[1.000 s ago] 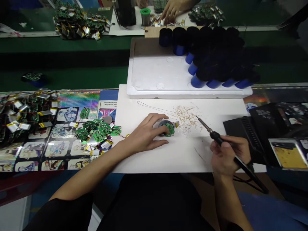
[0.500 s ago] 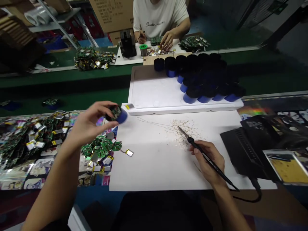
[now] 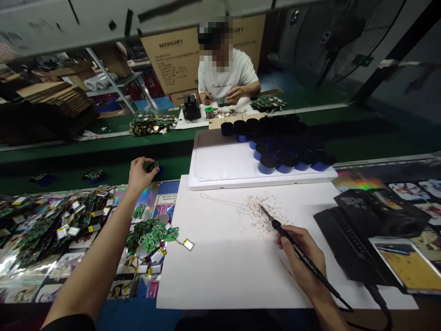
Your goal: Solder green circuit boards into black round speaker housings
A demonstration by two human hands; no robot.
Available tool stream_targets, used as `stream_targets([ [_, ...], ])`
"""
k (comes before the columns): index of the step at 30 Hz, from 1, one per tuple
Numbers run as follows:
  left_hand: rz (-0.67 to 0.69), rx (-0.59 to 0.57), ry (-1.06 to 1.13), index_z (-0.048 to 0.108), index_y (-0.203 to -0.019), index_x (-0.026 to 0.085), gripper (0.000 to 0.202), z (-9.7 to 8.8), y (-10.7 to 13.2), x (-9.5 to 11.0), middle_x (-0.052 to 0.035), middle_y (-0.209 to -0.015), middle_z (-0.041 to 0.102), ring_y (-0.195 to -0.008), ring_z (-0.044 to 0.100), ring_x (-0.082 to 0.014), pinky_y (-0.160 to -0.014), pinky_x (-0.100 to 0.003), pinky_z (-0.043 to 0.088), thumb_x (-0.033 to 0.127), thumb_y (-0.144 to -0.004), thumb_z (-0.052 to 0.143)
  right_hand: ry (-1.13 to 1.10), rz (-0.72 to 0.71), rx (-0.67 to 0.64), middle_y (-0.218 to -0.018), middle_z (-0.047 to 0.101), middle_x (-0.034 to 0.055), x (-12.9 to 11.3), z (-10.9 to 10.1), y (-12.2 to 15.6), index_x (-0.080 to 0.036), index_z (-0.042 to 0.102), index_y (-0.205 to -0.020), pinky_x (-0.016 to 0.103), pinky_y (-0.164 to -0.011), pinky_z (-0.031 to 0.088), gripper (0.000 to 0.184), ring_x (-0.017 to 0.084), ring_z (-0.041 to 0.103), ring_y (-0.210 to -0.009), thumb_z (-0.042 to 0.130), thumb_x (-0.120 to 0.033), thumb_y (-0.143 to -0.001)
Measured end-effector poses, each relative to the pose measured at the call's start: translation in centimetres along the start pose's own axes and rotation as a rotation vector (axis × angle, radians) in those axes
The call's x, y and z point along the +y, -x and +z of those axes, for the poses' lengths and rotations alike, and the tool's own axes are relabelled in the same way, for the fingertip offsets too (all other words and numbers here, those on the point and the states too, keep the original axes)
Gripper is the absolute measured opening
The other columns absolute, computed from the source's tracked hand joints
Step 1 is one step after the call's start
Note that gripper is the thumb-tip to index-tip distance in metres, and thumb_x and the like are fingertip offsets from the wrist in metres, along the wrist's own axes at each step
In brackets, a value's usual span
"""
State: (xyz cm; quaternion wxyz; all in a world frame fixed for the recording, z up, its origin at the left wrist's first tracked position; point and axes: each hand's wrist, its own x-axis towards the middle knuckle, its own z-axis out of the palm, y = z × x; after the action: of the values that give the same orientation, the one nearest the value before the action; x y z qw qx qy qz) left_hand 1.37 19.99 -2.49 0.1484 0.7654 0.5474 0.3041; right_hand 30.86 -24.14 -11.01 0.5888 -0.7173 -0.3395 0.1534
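My left hand [image 3: 139, 175] reaches out over the green conveyor. Its fingers and thumb are around a small blue round housing [image 3: 157, 169] with a green circuit board on top, partly hidden by the hand. In my right hand [image 3: 305, 255] a black soldering iron [image 3: 299, 250] is gripped like a pen. The iron's tip points at scattered pale crumbs [image 3: 263, 209] on the white board [image 3: 213, 271]. A thin wire loop [image 3: 215, 197] lies left of the crumbs. At the board's left edge sit green circuit boards [image 3: 151, 234], one with a silver battery [image 3: 188, 244].
Black-topped blue housings [image 3: 268, 163] crowd the right of a white foam tray [image 3: 210, 181]. A black soldering station [image 3: 344, 239] and a sponge tray [image 3: 406, 266] stand at right. More boards with batteries [image 3: 65, 220] are heaped at left. A co-worker [image 3: 227, 78] sits opposite.
My left hand has carried the blue housing away from the foam tray's corner, out over the conveyor. The right hand keeps its grip on the iron near the crumbs. The view has tilted up.
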Motion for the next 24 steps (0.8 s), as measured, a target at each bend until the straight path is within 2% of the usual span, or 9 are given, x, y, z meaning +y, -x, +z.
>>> stream_targets([
  [3, 0.155, 0.009, 0.098, 0.067, -0.108, 0.019, 0.022, 0.7, 0.3, 5.2, -0.0132, -0.140, 0.059, -0.140, 0.053, -0.0317, -0.122, -0.050, 0.045, 0.029, -0.089, 0.065, 0.006, -0.012, 0.031, -0.089, 0.080, 0.0058, 0.0, 0.0, -0.2, -0.023, 0.072, -0.113, 0.028, -0.067, 0.066, 0.030, 0.021, 0.079, -0.073, 0.075, -0.045, -0.093],
  [5, 0.331, -0.167, 0.228, 0.067, -0.110, 0.017, 0.022, 2.3, 1.1, 9.7, -0.0141, -0.127, 0.067, -0.128, 0.062, -0.0307, -0.115, -0.050, 0.051, 0.031, -0.095, 0.058, 0.022, -0.020, 0.044, -0.087, 0.080, 0.0054, -0.2, 0.0, -0.5, -0.023, 0.073, -0.111, 0.027, -0.066, 0.066, 0.030, 0.021, 0.078, -0.072, 0.076, -0.045, -0.091],
  [7, 0.456, -0.339, 0.273, 0.070, -0.111, 0.019, 0.022, 5.1, 2.7, 14.4, -0.0095, -0.117, 0.073, -0.108, 0.072, -0.0240, -0.101, -0.040, 0.059, 0.035, -0.098, 0.061, 0.048, -0.033, 0.060, -0.089, 0.080, 0.0055, -0.2, 0.0, -0.6, -0.024, 0.073, -0.109, 0.027, -0.068, 0.066, 0.030, 0.022, 0.079, -0.075, 0.078, -0.045, -0.088],
  [9, 0.570, -0.462, 0.309, 0.070, -0.125, 0.024, 0.030, 8.5, 4.7, 18.7, -0.0073, -0.128, 0.073, -0.109, 0.073, -0.0210, -0.098, -0.034, 0.060, 0.034, -0.097, 0.067, 0.067, -0.046, 0.086, -0.092, 0.080, 0.0064, -0.1, 0.0, -0.6, -0.023, 0.072, -0.106, 0.027, -0.071, 0.067, 0.030, 0.023, 0.080, -0.080, 0.079, -0.044, -0.085],
  [11, 0.706, -0.580, 0.332, 0.064, -0.141, 0.025, 0.049, 11.8, 6.7, 22.1, -0.0123, -0.149, 0.061, -0.125, 0.068, -0.0261, -0.111, -0.041, 0.056, 0.032, -0.095, 0.074, 0.072, -0.027, 0.138, -0.094, 0.080, 0.0070, 0.0, 0.2, -0.4, -0.023, 0.072, -0.104, 0.028, -0.075, 0.067, 0.031, 0.024, 0.081, -0.084, 0.080, -0.046, -0.083],
  [13, 0.726, -0.589, 0.325, 0.066, -0.135, 0.022, 0.049, 14.5, 8.2, 24.5, -0.0175, -0.149, 0.058, -0.131, 0.063, -0.0349, -0.117, -0.051, 0.050, 0.032, -0.090, 0.082, 0.060, 0.015, 0.192, -0.095, 0.080, 0.0071, -0.1, 0.3, -0.2, -0.024, 0.071, -0.102, 0.029, -0.077, 0.068, 0.033, 0.025, 0.081, -0.086, 0.079, -0.049, -0.083],
  [16, 0.673, -0.544, 0.328, 0.067, -0.120, 0.018, 0.029, 16.2, 8.9, 26.0, -0.0176, -0.133, 0.064, -0.123, 0.065, -0.0339, -0.111, -0.049, 0.053, 0.029, -0.095, 0.078, 0.046, 0.077, 0.242, -0.096, 0.079, 0.0069, -0.5, 0.6, 0.1, -0.025, 0.071, -0.102, 0.029, -0.074, 0.068, 0.038, 0.027, 0.081, -0.089, 0.079, -0.055, -0.082],
  [18, 0.648, -0.538, 0.340, 0.066, -0.111, 0.019, 0.023, 15.4, 8.6, 25.6, -0.0136, -0.124, 0.066, -0.113, 0.069, -0.0278, -0.103, -0.041, 0.056, 0.028, -0.094, 0.078, 0.045, 0.113, 0.248, -0.093, 0.079, 0.0062, -1.1, 0.6, 0.2, -0.025, 0.071, -0.104, 0.030, -0.068, 0.067, 0.042, 0.027, 0.081, -0.085, 0.079, -0.059, -0.081],
  [24, 0.729, -0.759, 0.422, 0.068, -0.095, 0.020, 0.028, 6.5, 10.3, 19.0, -0.0087, -0.115, 0.069, -0.113, 0.068, -0.0260, -0.102, -0.037, 0.054, 0.034, -0.085, 0.090, 0.012, 0.122, 0.170, -0.088, 0.082, 0.0093, -1.7, 0.5, -0.2, -0.026, 0.071, -0.116, 0.038, -0.051, 0.064, 0.049, 0.029, 0.075, -0.062, 0.077, -0.064, -0.086],
])
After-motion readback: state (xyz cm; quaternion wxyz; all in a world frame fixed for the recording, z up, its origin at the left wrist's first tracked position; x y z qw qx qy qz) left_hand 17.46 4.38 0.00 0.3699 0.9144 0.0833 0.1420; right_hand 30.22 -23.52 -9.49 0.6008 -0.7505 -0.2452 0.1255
